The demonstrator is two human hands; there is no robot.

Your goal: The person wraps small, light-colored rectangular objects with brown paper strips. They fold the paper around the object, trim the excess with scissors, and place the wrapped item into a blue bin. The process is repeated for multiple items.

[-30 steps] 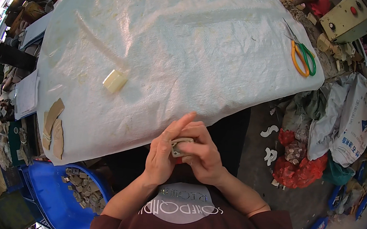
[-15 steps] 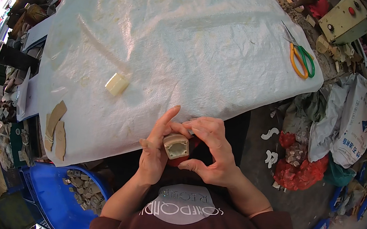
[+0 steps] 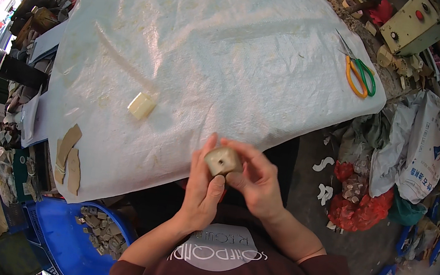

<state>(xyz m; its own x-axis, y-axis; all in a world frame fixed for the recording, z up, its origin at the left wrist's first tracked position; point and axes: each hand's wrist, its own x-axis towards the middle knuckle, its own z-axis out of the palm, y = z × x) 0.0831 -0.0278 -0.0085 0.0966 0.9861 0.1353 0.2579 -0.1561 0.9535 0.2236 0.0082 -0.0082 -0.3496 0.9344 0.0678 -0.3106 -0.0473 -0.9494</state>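
Note:
A beige block [image 3: 222,161], by its shape a shoe heel, is held between both my hands at the table's near edge. Its smooth face with a small dark hole is turned up. My left hand [image 3: 201,188] grips one side, thumb along the lower edge. From the other side, my right hand [image 3: 259,179] closes on it with thumb and fingers. Parts of the fingers are hidden behind the shoe heel. Farther left lies a cream-coloured heel block [image 3: 142,106] on the white sheet [image 3: 212,70] that covers the table.
Curved tan strips [image 3: 70,157] lie at the sheet's left corner. Below them is a blue basket [image 3: 59,239] with many grey-brown blocks [image 3: 103,232]. Scissors [image 3: 357,72] with orange and green handles rest at the right. Beyond stand a control box [image 3: 415,27] and sacks [image 3: 419,147].
The heel has been turned over: its hollow side faced up before, now the face with the hole. Both hands have risen slightly and closed around it; the left fingers were spread.

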